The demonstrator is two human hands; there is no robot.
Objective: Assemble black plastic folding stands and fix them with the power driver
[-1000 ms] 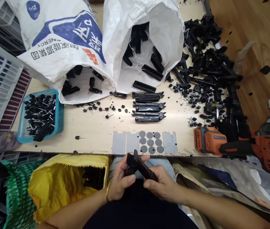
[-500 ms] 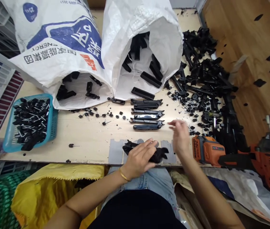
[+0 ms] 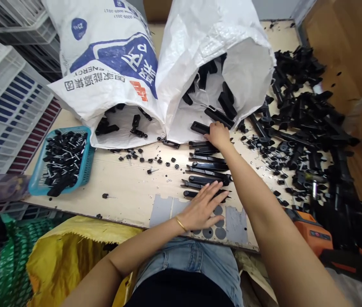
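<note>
My right hand (image 3: 219, 135) is at the mouth of the right white sack (image 3: 176, 96), fingers closed round the end of a long black plastic piece (image 3: 199, 127). My left hand (image 3: 202, 208) lies palm down with its fingers stretched out over the front of a row of black plastic parts (image 3: 209, 165). Its fingertips touch the nearest part, and I see nothing gripped in it. Under its palm are grey pads (image 3: 162, 211) with round grey discs (image 3: 220, 233) at the table edge. More long black pieces (image 3: 227, 105) lie inside the sack.
On the left stands a blue basket (image 3: 89, 164) full of black-headed metal pins. A second white sack (image 3: 110, 91) holds black parts. Heaps of black parts (image 3: 299, 98) and small pieces cover the right side, with an orange power tool (image 3: 312, 232) at the front.
My right hand has reached forward to the sack mouth and taken hold of a long black piece. The black part under my left hand has moved from the pads; that hand now rests by the row.
</note>
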